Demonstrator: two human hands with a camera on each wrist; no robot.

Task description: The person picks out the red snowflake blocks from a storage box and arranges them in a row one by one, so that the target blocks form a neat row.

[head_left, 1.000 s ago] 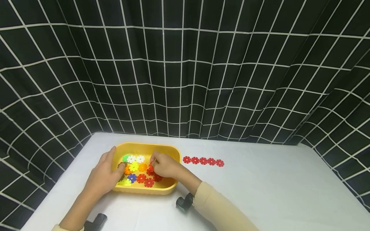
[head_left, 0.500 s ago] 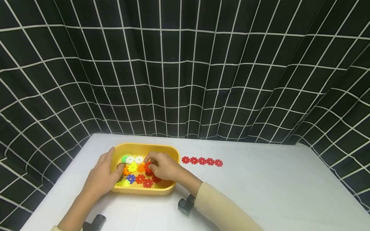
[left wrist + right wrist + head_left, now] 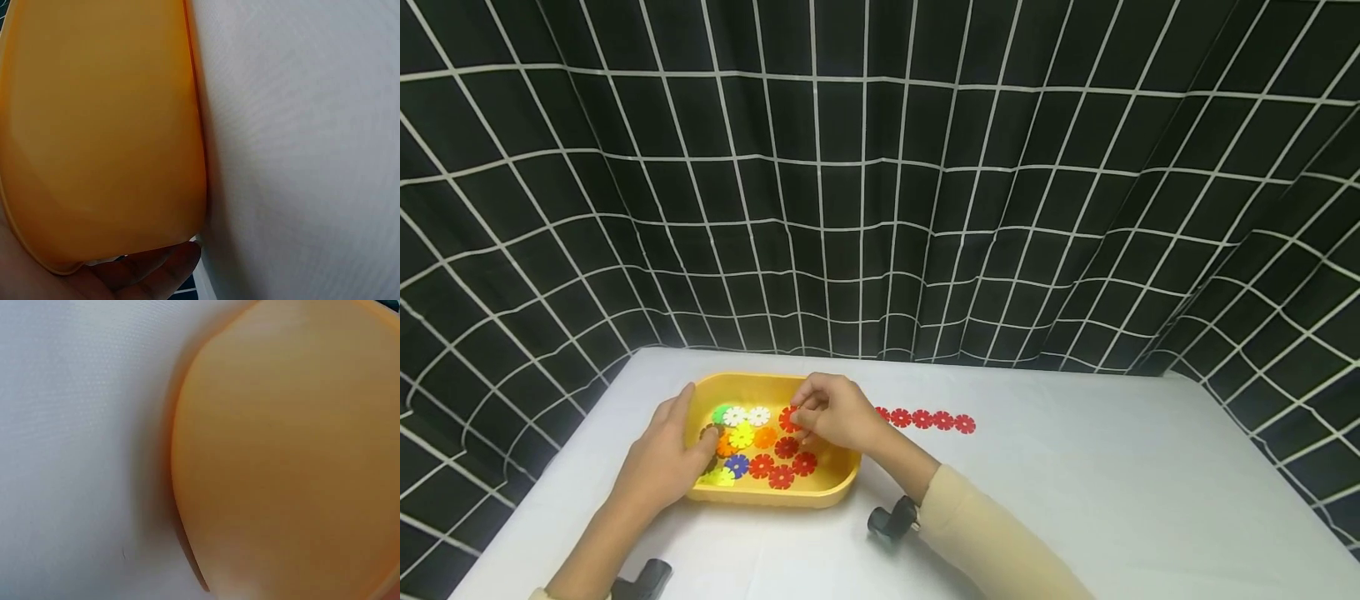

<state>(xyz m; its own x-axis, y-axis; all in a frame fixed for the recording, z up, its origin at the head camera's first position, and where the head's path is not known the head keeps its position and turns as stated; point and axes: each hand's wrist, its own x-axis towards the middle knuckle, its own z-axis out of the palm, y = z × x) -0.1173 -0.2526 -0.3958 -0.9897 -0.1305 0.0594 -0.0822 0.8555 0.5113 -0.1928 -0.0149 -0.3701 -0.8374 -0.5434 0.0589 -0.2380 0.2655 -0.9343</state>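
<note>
My left hand (image 3: 658, 462) grips the left end of a yellow plastic tray (image 3: 767, 497), thumb over the rim and the other fingers along the outside. In the left wrist view, fingertips (image 3: 181, 259) curl against the tray's outer end. Over the tray's right part, my right hand (image 3: 842, 414) pinches a red notched snowflake disc (image 3: 787, 419) between thumb and fingers. Several more red discs (image 3: 781, 477) lie in the tray below it, beside white (image 3: 759, 416), yellow (image 3: 741, 436), orange (image 3: 765, 437), blue (image 3: 737, 466) and green ones. The right wrist view shows only the tray's outer wall (image 3: 281, 456) and white cloth.
To the right of the tray, a straight row of red discs (image 3: 922, 419) lies on the white tablecloth (image 3: 1075, 475), its left end partly behind my right hand. A black curtain with white grid lines (image 3: 880, 208) surrounds the table's back and sides. Dark wrist-camera mounts (image 3: 893, 518) hang below both wrists.
My right hand has risen from among the red discs and moved slightly back and right, now with one red disc in its pinch. My left hand stays on the tray.
</note>
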